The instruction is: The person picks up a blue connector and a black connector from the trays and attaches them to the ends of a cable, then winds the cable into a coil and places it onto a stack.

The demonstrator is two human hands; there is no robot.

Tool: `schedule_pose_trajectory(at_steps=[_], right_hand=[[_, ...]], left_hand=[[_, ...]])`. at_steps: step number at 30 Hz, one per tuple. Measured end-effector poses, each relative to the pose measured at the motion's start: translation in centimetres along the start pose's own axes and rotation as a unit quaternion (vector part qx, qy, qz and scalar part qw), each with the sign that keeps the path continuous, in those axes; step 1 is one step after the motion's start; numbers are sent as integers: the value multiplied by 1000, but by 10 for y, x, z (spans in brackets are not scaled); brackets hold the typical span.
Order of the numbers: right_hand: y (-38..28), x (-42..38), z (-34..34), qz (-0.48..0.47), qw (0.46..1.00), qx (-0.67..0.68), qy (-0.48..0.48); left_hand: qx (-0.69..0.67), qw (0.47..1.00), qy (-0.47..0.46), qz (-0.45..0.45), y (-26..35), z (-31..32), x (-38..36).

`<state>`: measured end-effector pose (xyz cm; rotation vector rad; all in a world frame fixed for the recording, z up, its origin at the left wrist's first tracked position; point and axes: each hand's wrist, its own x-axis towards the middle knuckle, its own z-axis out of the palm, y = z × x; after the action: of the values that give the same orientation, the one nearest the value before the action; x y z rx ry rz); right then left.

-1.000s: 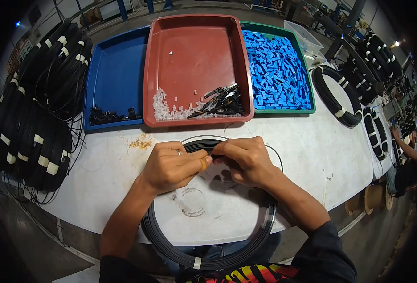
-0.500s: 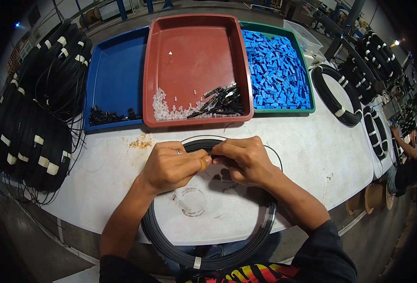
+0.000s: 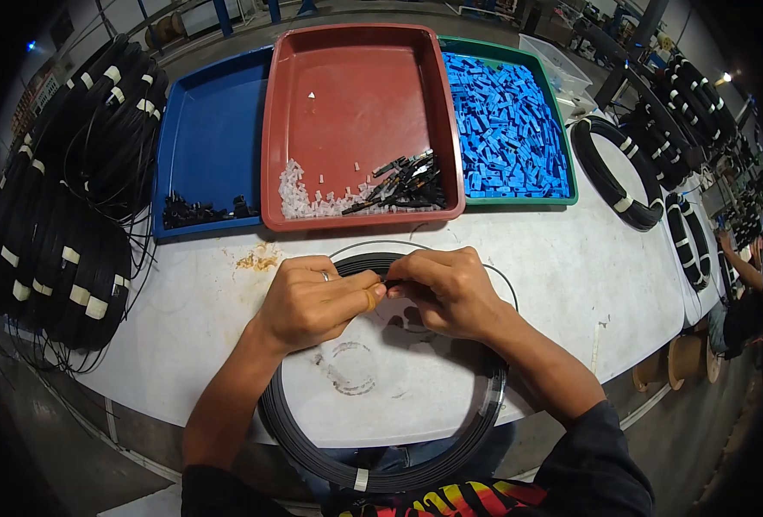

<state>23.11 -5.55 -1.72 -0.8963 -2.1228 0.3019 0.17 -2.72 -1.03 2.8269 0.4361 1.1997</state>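
Above cable coil (image 3: 381, 470), hands (image 3: 381, 293) unmoved, pinching small part

bare table (image 3: 571, 284) right, red tray (image 3: 360, 220) ahead

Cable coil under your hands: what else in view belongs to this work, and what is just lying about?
In hand:
left hand
right hand
small black piece pinched between them
cable coil

Lying about:
red tray
blue tray
green tray of blue parts
taped coils, left
coils, right
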Motion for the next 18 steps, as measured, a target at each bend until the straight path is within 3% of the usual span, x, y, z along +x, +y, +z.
schedule_pose_trajectory(at_steps=[7,12,18], right_hand=[[0,0,0,-48,997,-32,44],[1,-1,1,-16,1000,-13,15],[-2,1,-1,-12,1000,-8,14]], left_hand=[[-32,999,35,-21,-3,3,-2],[25,999,14,15,1,0,1],[-15,999,27,-13,-2,1,0]])
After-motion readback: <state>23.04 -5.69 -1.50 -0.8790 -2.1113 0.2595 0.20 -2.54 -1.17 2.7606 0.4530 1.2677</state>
